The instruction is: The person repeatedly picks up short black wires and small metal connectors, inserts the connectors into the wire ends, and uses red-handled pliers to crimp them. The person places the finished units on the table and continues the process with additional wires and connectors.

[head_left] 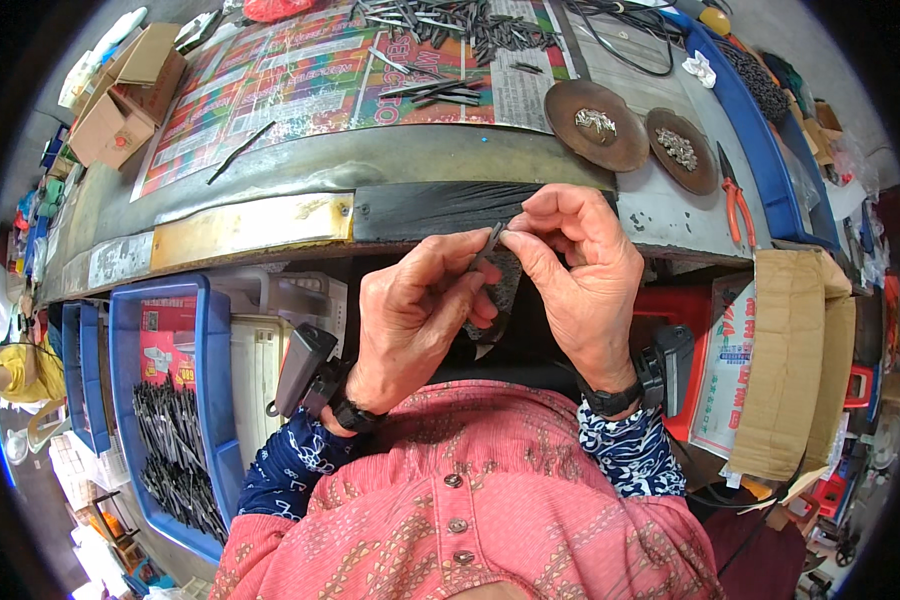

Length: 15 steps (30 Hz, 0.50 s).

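Above the table's front edge, my left hand (pixel 410 310) is closed round a thin black strip (pixel 491 243), its tip pointing up. My right hand (pixel 582 265) pinches thumb and forefinger together at that tip. Whether a smaller piece sits in the right fingertips is too small to tell. Beyond the hands, at the back, lies a pile of similar black strips (pixel 510 35) on printed sheets, and a single longer strip (pixel 240 152) rests apart to the left. Small silvery metal pieces (pixel 596 122) fill part of a brown round dish (pixel 567 103), and a second dish (pixel 708 178) beside it holds more.
Pliers with red handles (pixel 739 212) lie right of the dishes, beside a long blue tray (pixel 760 140). Lower left, a blue bin (pixel 227 450) holds many black strips. Cardboard boxes stand at the back left (pixel 120 125) and by my right arm (pixel 782 350).
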Available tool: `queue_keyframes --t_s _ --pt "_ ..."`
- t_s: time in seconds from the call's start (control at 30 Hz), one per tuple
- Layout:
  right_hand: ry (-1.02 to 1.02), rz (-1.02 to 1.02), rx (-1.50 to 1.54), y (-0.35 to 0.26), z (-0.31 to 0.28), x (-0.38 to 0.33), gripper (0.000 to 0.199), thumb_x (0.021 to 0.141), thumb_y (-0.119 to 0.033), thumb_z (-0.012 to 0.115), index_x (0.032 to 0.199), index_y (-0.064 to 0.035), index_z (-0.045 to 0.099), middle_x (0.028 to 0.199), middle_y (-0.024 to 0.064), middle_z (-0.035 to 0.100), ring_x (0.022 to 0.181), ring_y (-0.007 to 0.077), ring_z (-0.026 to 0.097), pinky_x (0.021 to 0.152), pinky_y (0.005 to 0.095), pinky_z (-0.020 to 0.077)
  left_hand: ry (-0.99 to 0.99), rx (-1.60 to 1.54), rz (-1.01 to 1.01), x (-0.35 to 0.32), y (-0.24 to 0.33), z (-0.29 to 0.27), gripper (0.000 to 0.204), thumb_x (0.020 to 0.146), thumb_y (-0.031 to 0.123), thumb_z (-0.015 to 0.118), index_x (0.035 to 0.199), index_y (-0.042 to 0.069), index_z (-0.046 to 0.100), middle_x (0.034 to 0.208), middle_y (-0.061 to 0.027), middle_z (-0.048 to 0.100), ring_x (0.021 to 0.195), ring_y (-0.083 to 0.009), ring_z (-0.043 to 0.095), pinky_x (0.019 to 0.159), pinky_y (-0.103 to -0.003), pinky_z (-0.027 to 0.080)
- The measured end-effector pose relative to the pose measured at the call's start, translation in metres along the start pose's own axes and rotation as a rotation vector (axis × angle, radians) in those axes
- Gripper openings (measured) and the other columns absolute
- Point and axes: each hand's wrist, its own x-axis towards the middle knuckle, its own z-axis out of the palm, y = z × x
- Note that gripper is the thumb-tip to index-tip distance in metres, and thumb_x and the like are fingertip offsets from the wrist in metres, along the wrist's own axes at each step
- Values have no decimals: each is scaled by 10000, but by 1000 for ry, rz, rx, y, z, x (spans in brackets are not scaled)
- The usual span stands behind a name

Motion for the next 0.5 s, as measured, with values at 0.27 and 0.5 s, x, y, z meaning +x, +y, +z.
queue_keyframes --t_s 0.27,0.5 --pt "-138 175 245 4 -12 9 209 845 20 687 1041 19 617 878 45 636 808 85 608 733 227 499 -121 -319 -153 0 4 -5 281 933 -91 497 1207 -52 547 954 -135 657 703 -137 649 643 -258 562" --pt "-193 79 147 2 -14 10 104 844 5 662 946 22 652 900 45 614 804 107 615 702 238 499 -91 12 -106 7 16 -1 198 922 -54 540 1117 -50 574 834 -56 633 680 -80 588 615 -211 499"
